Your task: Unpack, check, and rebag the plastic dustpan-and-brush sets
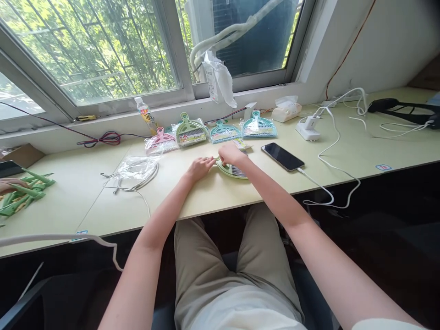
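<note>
A small green dustpan (pixel 225 173) lies on the desk in front of me, with a hand brush whose dark bristles (pixel 238 171) show inside it. My left hand (pixel 200 168) is closed at the end of the dustpan's handle, its fingertips touching it. Over the brush bends my right hand (pixel 232 154), fingers curled down onto the brush's handle; the fingertips are partly hidden. Just behind it is a yellowish label card (pixel 242 145). Along the back stand wrapped dustpan sets: a pink one (pixel 161 141), a green one (pixel 191 130) and two blue ones (pixel 259 126).
A phone (pixel 283 156) on a white cable lies to the right, near a charger block (pixel 308 129) and tissues (pixel 287 109). Left are a bagged cable coil (pixel 137 170) and a bottle (pixel 145 114). Another person's hand (pixel 12 186) touches green plastic pieces (pixel 25 195) at far left.
</note>
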